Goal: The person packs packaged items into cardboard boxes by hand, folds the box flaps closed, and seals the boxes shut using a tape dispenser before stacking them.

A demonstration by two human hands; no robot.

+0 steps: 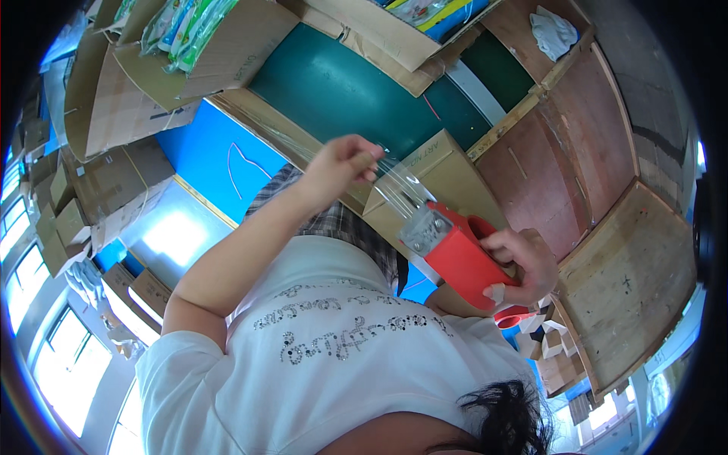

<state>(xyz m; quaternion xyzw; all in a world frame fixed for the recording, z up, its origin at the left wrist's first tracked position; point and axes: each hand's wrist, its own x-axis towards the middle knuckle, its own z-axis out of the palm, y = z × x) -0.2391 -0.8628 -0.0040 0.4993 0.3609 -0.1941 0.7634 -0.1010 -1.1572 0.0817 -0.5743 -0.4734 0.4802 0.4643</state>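
Dark hair point(509, 417), hands point(345, 168) point(528, 264) holding tape point(402, 186) and dispenser point(478, 262) — green surface point(326, 83), cartons point(250, 45), windows point(76, 353)

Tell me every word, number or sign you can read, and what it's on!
I won't copy any wording, but here's where it is:
White T-shirt: sparkly, curly lettering.
Cardboard carton behind the clear tape: small printed letters.
Upper-left carton holding plastic packets: small, blurry print.
Brown board: one dark mark, too unclear to read.
Red tape dispenser: no readable writing.
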